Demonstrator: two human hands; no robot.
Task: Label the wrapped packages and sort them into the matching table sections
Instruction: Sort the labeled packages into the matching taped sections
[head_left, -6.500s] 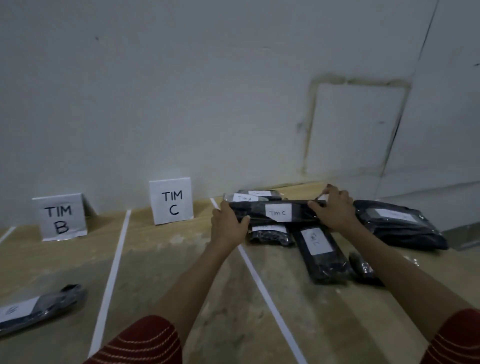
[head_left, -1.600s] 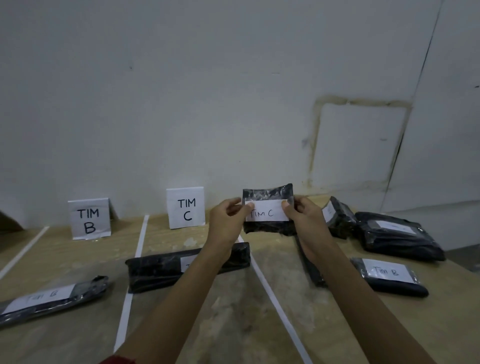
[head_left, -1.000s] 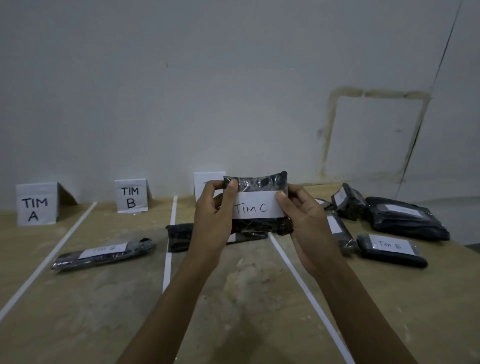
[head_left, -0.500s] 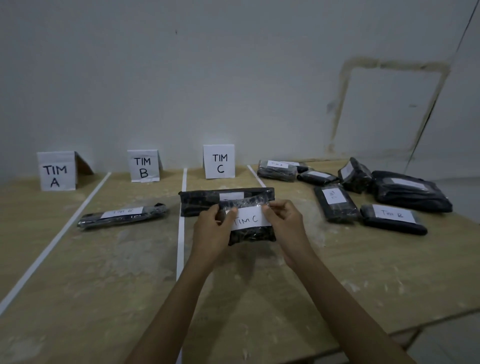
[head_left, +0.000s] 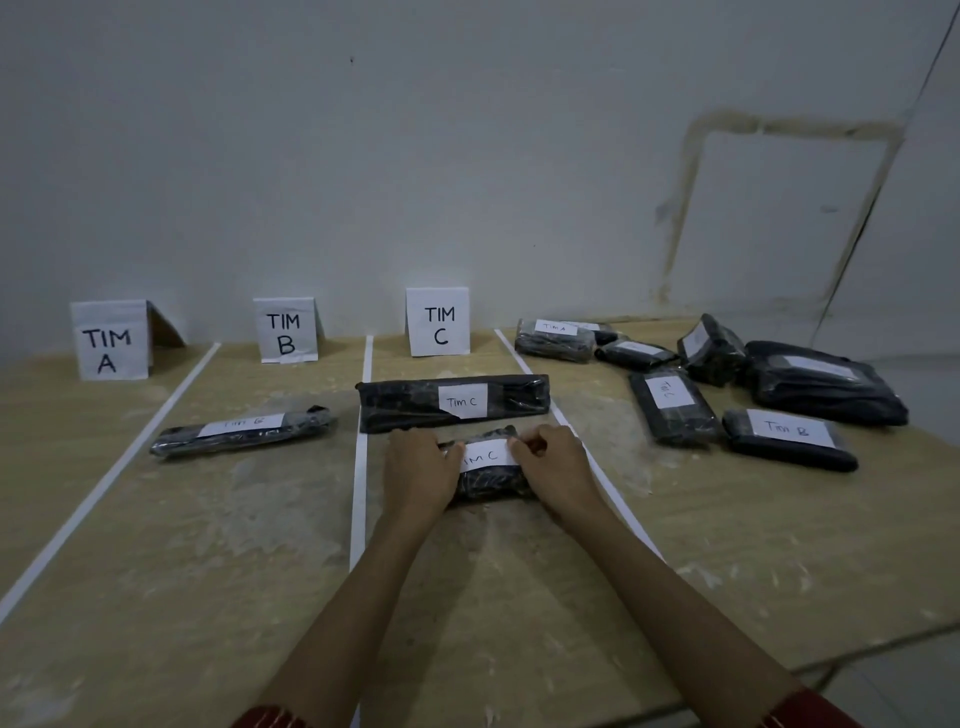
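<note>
counter (head_left: 197, 561), sections marked by white tape lines. far left: sign "tim a" (head_left: 109, 340). next: sign "tim b" (head_left: 284, 330), thin package (head_left: 241, 432) lying in its section. then: sign "tim c" (head_left: 438, 322), long package (head_left: 452, 401) across that section. just in front, small package (head_left: 485, 470) marked "tim c", resting on the counter; hands grasp its ends, left hand (head_left: 418, 470), right hand (head_left: 556, 467). right: loose packages (head_left: 675, 408), labelled.

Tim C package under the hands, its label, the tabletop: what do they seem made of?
The small Tim C package: dark contents under glossy clear film, likely plastic wrap, judging by crinkles and highlights. The label: matte white paper, handwritten in ink. The table: pale matte wood board, perhaps plywood; scuffed, with whitish patches.
</note>
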